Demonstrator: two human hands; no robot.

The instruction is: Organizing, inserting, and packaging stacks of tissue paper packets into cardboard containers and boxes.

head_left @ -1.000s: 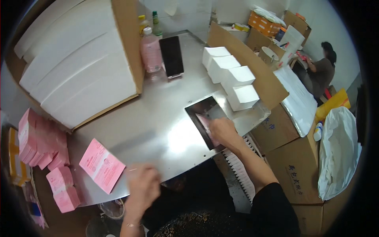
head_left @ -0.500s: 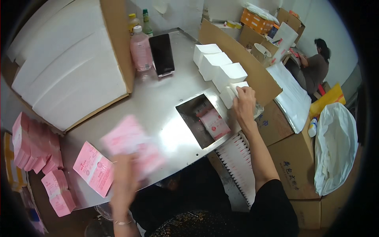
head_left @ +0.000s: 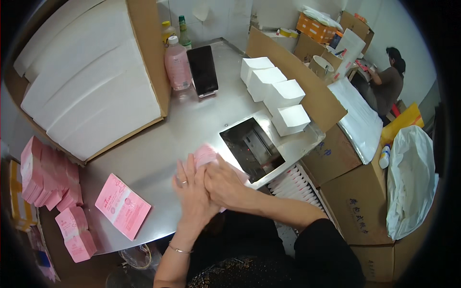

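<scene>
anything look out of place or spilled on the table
Nothing looks spilled or damaged. Slightly askew only: the flat pink pile, left of the left hand, lies slanted on the metal table, one corner near its front edge.

Red print marks the pink pack [head_left: 123,206] and bundle [head_left: 76,234] to my left, dark characters the cartons [head_left: 355,209] at my right. On the pink wad [head_left: 205,152] I touch, print is too blurred.
</scene>
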